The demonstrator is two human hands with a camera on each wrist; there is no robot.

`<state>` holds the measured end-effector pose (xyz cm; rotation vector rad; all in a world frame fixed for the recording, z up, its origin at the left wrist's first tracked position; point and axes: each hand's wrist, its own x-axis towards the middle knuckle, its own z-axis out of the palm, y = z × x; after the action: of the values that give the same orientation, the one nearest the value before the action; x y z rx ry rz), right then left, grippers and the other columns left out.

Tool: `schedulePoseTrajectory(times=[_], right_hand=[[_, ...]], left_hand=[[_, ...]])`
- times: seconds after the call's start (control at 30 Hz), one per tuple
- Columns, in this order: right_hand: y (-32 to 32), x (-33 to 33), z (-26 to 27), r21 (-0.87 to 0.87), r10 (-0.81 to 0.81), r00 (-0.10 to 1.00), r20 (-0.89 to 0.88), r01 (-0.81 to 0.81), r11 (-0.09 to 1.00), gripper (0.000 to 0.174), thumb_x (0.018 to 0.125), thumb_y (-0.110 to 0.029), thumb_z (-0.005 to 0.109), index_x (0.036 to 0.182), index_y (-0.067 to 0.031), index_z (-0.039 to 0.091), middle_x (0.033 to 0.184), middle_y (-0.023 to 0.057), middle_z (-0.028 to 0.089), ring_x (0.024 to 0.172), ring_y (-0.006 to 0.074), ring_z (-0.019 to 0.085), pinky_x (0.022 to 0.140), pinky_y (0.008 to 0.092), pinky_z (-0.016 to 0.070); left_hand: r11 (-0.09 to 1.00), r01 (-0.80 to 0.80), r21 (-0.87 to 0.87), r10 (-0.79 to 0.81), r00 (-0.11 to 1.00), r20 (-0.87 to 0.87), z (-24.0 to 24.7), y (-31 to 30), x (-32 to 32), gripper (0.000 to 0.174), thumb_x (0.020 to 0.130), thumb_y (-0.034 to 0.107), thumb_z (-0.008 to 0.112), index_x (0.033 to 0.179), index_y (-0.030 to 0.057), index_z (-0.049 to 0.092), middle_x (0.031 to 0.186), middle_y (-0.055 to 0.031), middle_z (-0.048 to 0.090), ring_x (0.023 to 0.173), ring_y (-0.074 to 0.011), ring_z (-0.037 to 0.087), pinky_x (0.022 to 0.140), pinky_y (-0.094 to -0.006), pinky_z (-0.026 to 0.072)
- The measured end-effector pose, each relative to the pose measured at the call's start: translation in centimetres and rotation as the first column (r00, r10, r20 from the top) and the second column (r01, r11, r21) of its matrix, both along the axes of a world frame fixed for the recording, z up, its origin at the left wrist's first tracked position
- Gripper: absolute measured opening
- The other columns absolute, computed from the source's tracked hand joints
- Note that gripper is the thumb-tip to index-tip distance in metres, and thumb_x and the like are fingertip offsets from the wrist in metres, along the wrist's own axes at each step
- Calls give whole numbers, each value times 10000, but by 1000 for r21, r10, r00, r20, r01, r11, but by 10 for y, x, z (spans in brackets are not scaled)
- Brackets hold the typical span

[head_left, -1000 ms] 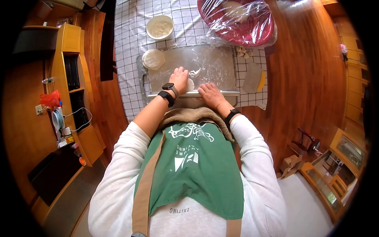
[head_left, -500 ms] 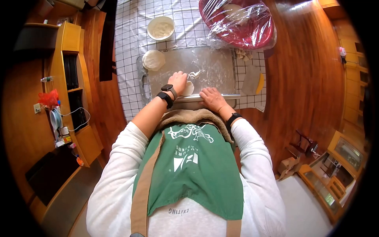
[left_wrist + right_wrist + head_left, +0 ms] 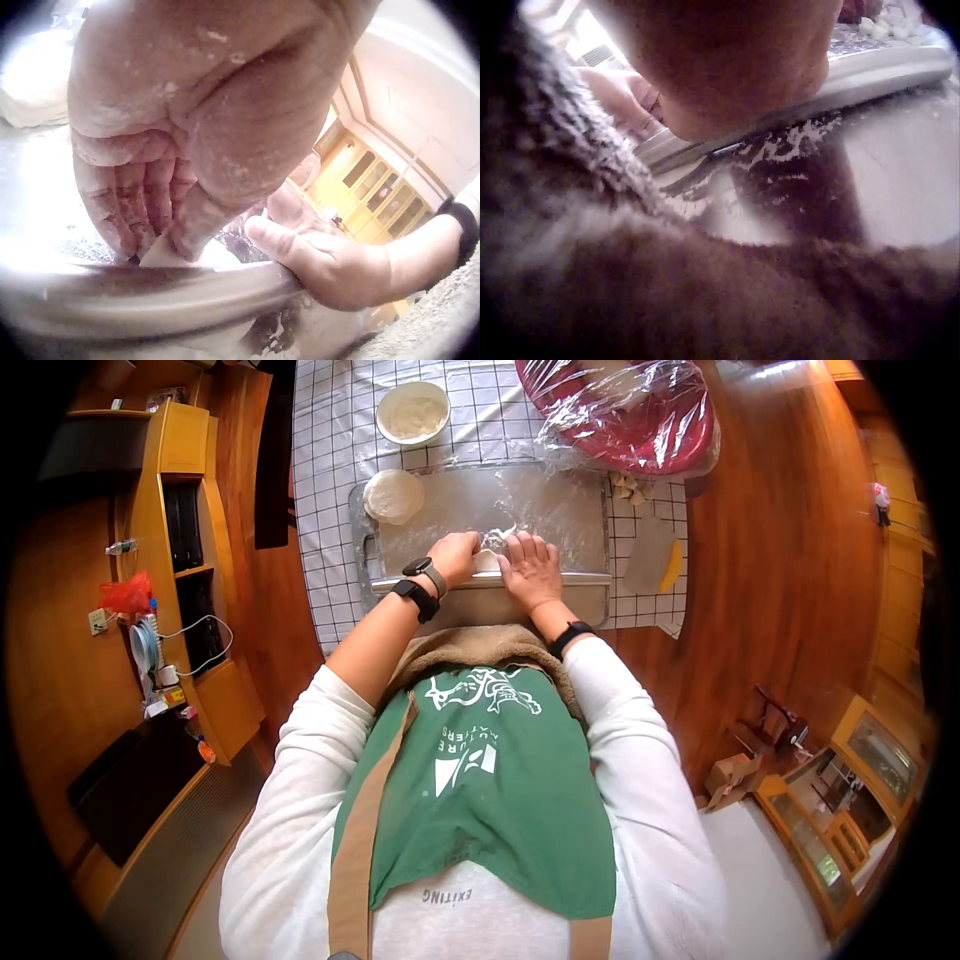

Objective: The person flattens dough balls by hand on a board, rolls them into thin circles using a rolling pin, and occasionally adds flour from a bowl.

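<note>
On the floured metal board (image 3: pixel 575 520), my left hand (image 3: pixel 455 557) pinches the edge of a thin, pale dough wrapper (image 3: pixel 487 561). In the left wrist view, its thumb and curled fingers meet on the dough wrapper (image 3: pixel 156 255) just behind the board's rounded front lip. My right hand (image 3: pixel 532 570) lies close beside it with fingers extended forward, the heel of the palm over that lip. What is under the right palm is hidden. White flour dusts the left palm. A stack of round dough wrappers (image 3: pixel 393 497) sits at the board's back left.
Behind the board stands a white bowl (image 3: pixel 413 415) of flour. A red basin (image 3: pixel 640 420) under plastic wrap is at the back right. Small dough pieces (image 3: pixel 630 487) and a scraper with a yellow edge (image 3: pixel 669 566) lie right of the board, on a checked tablecloth (image 3: pixel 330 480).
My right hand has moved forward and left from the front lip onto the board, closer to the left hand. The left hand stays at the wrapper, which now shows smaller between the hands.
</note>
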<state>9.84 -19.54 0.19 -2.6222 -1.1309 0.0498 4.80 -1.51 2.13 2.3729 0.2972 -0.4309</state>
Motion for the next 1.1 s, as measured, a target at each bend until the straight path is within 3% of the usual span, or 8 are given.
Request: schedulePoseTrajectory(times=[0.1,0.27,0.43,0.57,0.63,0.77,0.93,1.1], right_hand=[[-11,-9,-1,-46,72,997,17,-71,996,398,878,-377,498,1209,-161,447,1162,37,459,1121,208,410,945,395,300],[13,16,6,-51,-61,998,7,62,997,420,854,-413,551,1169,-157,440,1180,57,452,1122,218,411,933,382,311],[-12,-6,-5,16,102,993,60,-103,995,420,863,-489,518,1108,-156,449,1135,57,432,1070,218,403,890,385,312],[10,18,-2,-15,-49,999,9,49,999,438,859,-529,508,1060,-144,456,1041,61,438,1022,224,418,867,388,311],[-1,10,2,-159,72,995,-66,-82,984,446,861,-533,510,1071,-142,466,1032,61,449,1017,224,425,861,376,312],[-38,-7,6,-19,403,915,-27,-404,915,395,772,-381,641,1041,-118,521,982,36,512,966,211,485,841,354,361],[-48,3,15,20,466,884,-37,-466,885,359,742,-277,657,1041,-125,527,997,37,537,964,205,522,851,349,390],[-40,15,15,19,430,894,-128,-431,902,354,821,-342,616,1080,-127,508,1034,62,536,1010,233,513,898,382,372]], left_hand=[[998,-44,-43,43,998,-44,9,-4,0,86,767,111,614,823,46,620,850,-179,658,861,-365,617,755,-447,486],[999,-49,19,47,995,83,0,-9,1,135,771,177,644,795,47,617,842,-167,645,849,-361,611,744,-446,487],[1000,24,7,-25,999,42,1,-12,1,102,790,158,606,816,59,611,849,-166,639,847,-360,610,738,-439,490],[1000,29,5,-29,998,52,-1,-15,5,80,795,140,577,807,64,598,850,-170,636,846,-365,607,736,-446,488],[999,42,35,-44,997,64,-3,-11,7,80,799,143,575,805,66,593,851,-173,636,847,-365,606,734,-449,487],[997,48,-64,-41,994,99,-5,-7,3,160,804,182,625,849,35,584,857,-180,639,838,-368,604,719,-428,479],[921,-113,-373,97,993,-61,-15,1,5,148,742,116,610,865,35,620,842,-180,655,824,-376,613,718,-426,487],[982,3,-188,-7,1000,-23,-7,-5,5,150,716,92,618,858,49,641,861,-188,659,838,-373,621,738,-430,491]])
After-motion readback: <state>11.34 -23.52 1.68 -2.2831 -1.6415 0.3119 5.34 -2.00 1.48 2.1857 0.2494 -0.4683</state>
